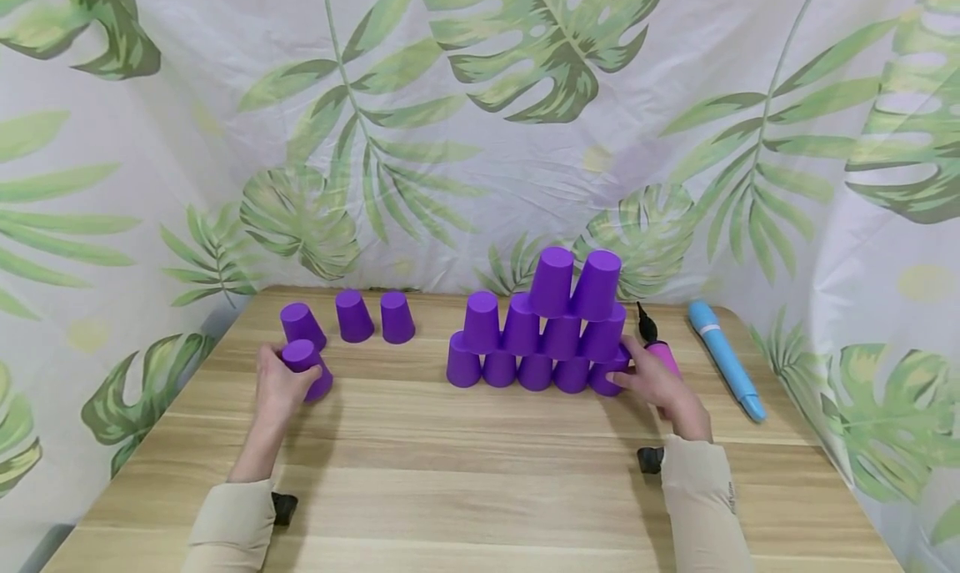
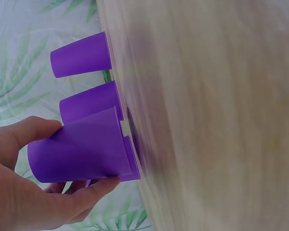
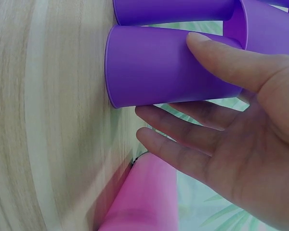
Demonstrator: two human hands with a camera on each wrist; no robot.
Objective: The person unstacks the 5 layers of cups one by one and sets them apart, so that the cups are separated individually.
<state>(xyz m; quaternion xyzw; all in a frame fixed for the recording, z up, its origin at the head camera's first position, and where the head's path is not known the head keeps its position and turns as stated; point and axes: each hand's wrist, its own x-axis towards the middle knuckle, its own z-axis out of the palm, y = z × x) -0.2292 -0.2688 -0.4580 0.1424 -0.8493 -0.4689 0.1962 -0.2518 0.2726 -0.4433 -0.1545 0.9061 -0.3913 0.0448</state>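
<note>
My left hand (image 1: 281,387) grips an upside-down purple cup (image 1: 318,379) between thumb and fingers, close over the table's left side. Just behind it stands another purple cup (image 1: 303,326), partly hidden in the left wrist view. On the right, a pyramid of upside-down purple cups rises in three tiers, with two cups at its top, one of them the top-right cup (image 1: 597,285). My right hand (image 1: 660,383) holds the bottom row's rightmost cup (image 3: 168,67): the thumb lies on its near side, the fingers along its outer side.
Two more purple cups, a back-left cup (image 1: 354,316) and its neighbour (image 1: 397,318), stand near the table's far edge. Beside my right hand is a pink cylinder (image 3: 144,197) with a black tip. A blue pen-shaped object (image 1: 726,360) lies farther right. Leaf-patterned curtain (image 1: 517,181) hangs behind.
</note>
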